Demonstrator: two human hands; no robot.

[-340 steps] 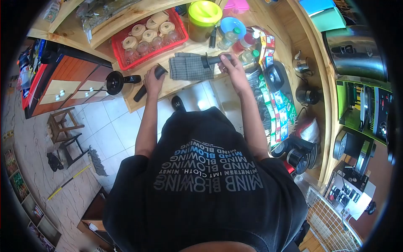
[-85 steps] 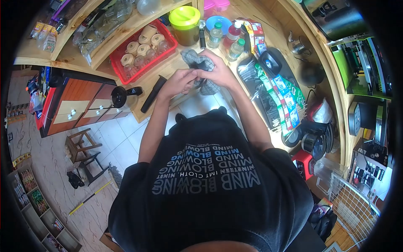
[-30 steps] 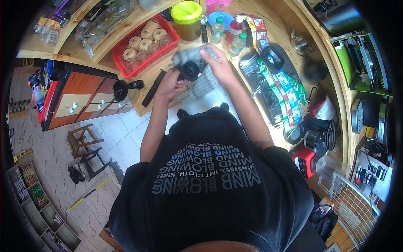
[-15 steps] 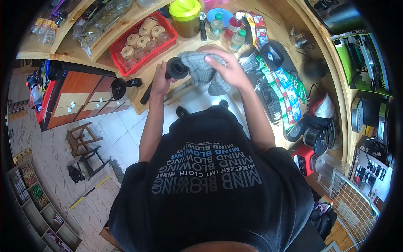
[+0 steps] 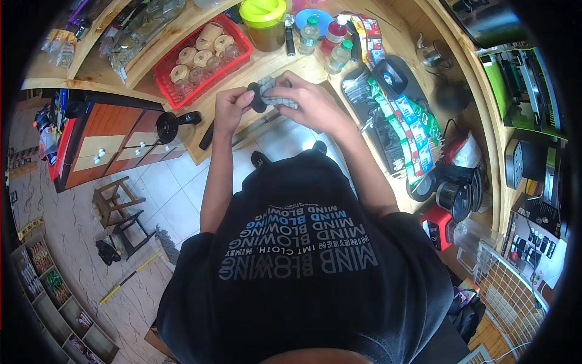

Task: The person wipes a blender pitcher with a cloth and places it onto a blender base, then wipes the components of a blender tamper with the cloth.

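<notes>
My left hand (image 5: 232, 110) is closed round a black round cup-like part (image 5: 257, 100), thumb on its near side. In my right hand (image 5: 303, 102) a grey checked cloth (image 5: 277, 100) is bunched up and pressed against the part's right side. The fingers of that hand are curled over the cloth and hide some of it. Both hands are held above the front edge of the wooden counter (image 5: 242, 77). A long black object (image 5: 207, 136) lies on the counter near my left wrist.
A red basket (image 5: 176, 98) with several small jars stands at the back left. Behind my hands are a yellow-lidded container (image 5: 264, 30) and several bottles (image 5: 308, 37). A dark tray (image 5: 357, 91) with packets lies right. A black handled vessel (image 5: 169, 127) sits at left.
The cloth, earlier spread and hanging from my right hand, is now bunched against the black part. That part has turned in my left hand, and my right hand has come closer to it.
</notes>
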